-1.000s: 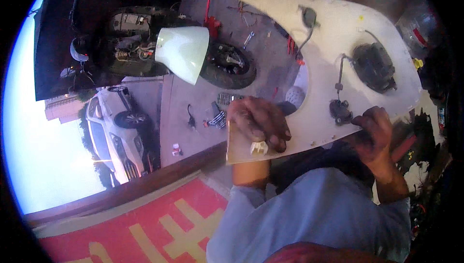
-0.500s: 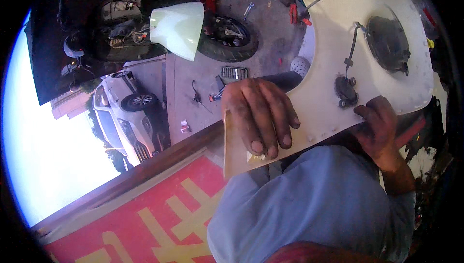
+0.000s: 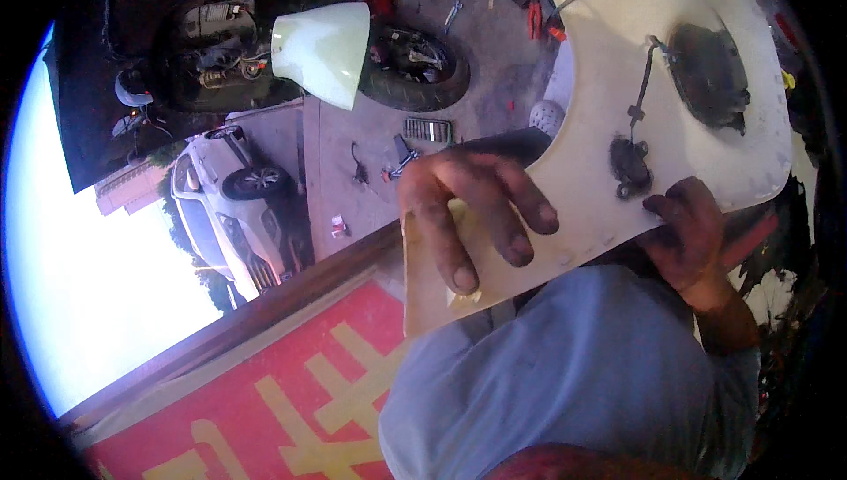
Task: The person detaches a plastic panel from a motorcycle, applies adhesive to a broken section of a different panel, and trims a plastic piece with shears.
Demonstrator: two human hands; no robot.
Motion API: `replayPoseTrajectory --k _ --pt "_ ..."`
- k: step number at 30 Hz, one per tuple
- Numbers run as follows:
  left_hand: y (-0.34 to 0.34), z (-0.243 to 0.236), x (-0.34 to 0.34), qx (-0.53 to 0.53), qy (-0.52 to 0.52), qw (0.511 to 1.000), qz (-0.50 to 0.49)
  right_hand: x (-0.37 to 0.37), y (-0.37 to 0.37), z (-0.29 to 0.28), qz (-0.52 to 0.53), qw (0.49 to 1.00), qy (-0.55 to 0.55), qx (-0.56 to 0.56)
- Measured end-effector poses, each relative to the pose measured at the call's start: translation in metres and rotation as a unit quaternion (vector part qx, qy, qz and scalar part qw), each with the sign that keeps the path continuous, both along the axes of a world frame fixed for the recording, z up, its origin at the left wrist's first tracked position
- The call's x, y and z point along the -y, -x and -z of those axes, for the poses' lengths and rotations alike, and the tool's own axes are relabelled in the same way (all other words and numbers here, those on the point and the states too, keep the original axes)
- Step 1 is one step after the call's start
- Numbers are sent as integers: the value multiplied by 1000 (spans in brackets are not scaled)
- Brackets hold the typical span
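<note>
A cream-white curved panel with a wide rounded cut-out reaches across the centre and right, above my lap. My left hand is hooked over its narrow end, fingers bent and apart on the surface, thumb hidden. By its fingertips lies a small yellowish patch. My right hand grips the panel's near edge with curled fingers. A dark oval piece sits on the panel's broad part. A small dark fitting hangs beside it on a thin cable.
Beyond the panel is a partly stripped motorcycle with a pale cover. A wrench, red-handled pliers and a bit case lie on the ground. A white car stands outside. Below left is a red-and-yellow board.
My left fingers have spread apart and partly lifted, baring more of the panel beneath. The panel's narrow end has dipped slightly toward me. My right hand stays nearly where it was.
</note>
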State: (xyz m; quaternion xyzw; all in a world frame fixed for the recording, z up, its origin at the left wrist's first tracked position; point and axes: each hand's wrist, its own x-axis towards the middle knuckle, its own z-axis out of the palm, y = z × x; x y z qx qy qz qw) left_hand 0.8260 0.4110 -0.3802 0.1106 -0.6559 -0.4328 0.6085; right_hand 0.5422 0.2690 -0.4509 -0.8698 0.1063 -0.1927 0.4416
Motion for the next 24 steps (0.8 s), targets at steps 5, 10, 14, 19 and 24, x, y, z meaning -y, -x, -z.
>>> replayPoseTrajectory --k 5,10,14,19,24 --pt "4 -6 -6 -3 -20 1000 -5 -2 2 3 3 1000 -9 19" --pt "8 -5 -8 -17 -23 999 -14 -5 3 4 -1 1000 -2 -3" --pt "6 -4 -7 -18 -15 1000 -9 -7 3 4 8 1000 -2 -1" --pt "7 0 -7 -35 -11 999 -30 -12 1 5 24 999 45 10" --pt "9 4 -7 -49 -21 995 -85 -8 -3 -5 7 997 69 -38"
